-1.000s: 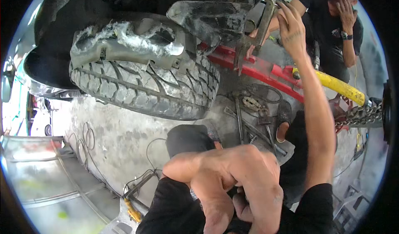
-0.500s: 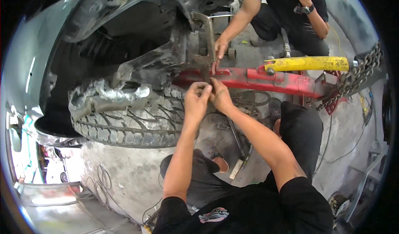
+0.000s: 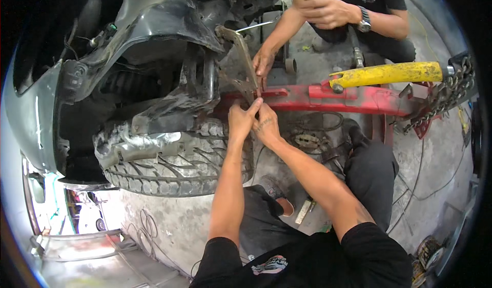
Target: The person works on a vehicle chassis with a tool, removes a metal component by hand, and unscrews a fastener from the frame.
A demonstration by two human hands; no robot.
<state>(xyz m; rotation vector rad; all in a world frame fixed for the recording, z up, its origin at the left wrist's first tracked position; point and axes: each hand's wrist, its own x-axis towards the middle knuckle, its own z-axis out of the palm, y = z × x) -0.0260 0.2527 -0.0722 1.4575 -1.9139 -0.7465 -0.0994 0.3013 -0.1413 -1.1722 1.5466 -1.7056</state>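
A rusty, flat metal bracket [image 3: 243,52] stands slanted beside the dark car frame, above a red steel beam [image 3: 294,98]. At its lower end, my left hand [image 3: 241,121] and my right hand [image 3: 266,125] are close together, thumbs up and fingers closed around it. My fingertips are partly hidden behind the hands. On the bracket's far side a co-worker's hand [image 3: 263,64] touches it, while that person's other hand [image 3: 330,12] is raised. Just left of my hands lies a large treaded tire [image 3: 169,173], flat on its side under the car body.
A yellow bar [image 3: 387,75] tops the red beam, with a heavy chain [image 3: 453,93] at its right end. Dark metal parts [image 3: 310,142] and a light-handled tool [image 3: 303,212] lie on the concrete floor. Cables [image 3: 147,229] curl at lower left. A grey fender [image 3: 36,119] stands left.
My view has shifted, and the bracket leans more to the left at its top. The co-worker's raised hand has come down and left. My hands stay at the bracket's lower end.
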